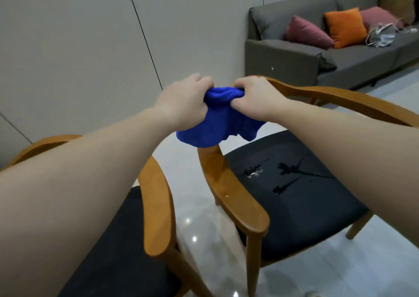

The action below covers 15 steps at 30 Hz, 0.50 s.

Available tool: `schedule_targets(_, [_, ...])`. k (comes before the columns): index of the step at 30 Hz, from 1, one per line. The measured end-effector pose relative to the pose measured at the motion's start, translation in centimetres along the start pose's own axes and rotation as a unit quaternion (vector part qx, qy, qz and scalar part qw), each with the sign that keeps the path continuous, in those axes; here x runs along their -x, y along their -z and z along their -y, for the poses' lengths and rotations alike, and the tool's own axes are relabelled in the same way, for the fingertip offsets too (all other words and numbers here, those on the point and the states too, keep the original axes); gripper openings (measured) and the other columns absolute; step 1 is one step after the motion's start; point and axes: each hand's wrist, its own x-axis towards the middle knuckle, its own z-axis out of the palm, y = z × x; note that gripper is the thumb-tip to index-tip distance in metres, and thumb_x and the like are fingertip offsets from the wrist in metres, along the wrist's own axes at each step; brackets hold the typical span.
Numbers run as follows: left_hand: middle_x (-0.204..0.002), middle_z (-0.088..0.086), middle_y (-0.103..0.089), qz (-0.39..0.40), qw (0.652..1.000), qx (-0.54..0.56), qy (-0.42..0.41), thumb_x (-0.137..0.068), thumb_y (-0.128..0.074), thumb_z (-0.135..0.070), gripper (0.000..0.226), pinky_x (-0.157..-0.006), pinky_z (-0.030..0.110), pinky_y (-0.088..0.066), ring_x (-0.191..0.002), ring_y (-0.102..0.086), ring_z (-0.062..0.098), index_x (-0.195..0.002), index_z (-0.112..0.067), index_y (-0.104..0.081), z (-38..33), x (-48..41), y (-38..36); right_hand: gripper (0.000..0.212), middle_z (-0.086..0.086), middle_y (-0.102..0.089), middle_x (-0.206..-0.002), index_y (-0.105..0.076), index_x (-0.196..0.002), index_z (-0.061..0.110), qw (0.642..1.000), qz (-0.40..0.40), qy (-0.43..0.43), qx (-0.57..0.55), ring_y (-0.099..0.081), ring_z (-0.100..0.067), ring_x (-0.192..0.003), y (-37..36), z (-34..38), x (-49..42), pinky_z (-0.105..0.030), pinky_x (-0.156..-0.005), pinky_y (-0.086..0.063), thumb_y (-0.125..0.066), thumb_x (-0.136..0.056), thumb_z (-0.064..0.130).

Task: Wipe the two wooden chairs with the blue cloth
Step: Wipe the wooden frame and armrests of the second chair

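Left hand [183, 101] and right hand [256, 99] both gripping bunched blue cloth [217, 119], right chair [238, 197] armrest edge just below, left chair [156, 197] lower left, open floor [199, 224] between them

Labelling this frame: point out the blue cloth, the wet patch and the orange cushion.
blue cloth [210, 128]: head view, hanging fold.
wet patch [292, 170]: head view, dark streak.
orange cushion [345, 27]: head view, front face.

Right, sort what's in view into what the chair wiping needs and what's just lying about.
For the job: blue cloth, bunched between left hand and right hand; left wooden chair; right wooden chair, wet spots on its dark seat.
Lying about: grey sofa; orange cushion; maroon cushion; crumpled silvery thing on the sofa.
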Motion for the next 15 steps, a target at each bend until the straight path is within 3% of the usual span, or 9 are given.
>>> schedule_targets(7, [-0.103,0.003,-0.056,-0.038,0.998,-0.042,0.023,-0.082,-0.042,-0.012,0.028,-0.071,0.043,-0.047,-0.088,-0.054,0.032,-0.106,-0.02,-0.054,1.4,-4.5,-0.2,0.016,0.002,-0.055,-0.067,-0.048,-0.068,0.022,0.997,-0.03,0.048,-0.05,-0.049,-0.016,-0.063,-1.0,-1.8,-6.3,-0.03,-0.053,-0.039,-0.052,-0.083,0.019])
schedule_targets(15, [-0.092,-0.001,-0.057,0.05,0.986,-0.053,0.153,-0.078,-0.046,-0.009,0.021,-0.064,0.04,-0.046,-0.083,-0.055,0.03,-0.094,-0.023,-0.05,1.7,-3.3,0.1,0.01,-0.001,-0.059,-0.072,-0.054,-0.073,0.021,0.986,0.097,0.132,0.011,-0.055,-0.023,-0.07,-1.4,-1.5,-8.8,-0.029,-0.053,-0.039,-0.05,-0.083,0.02])
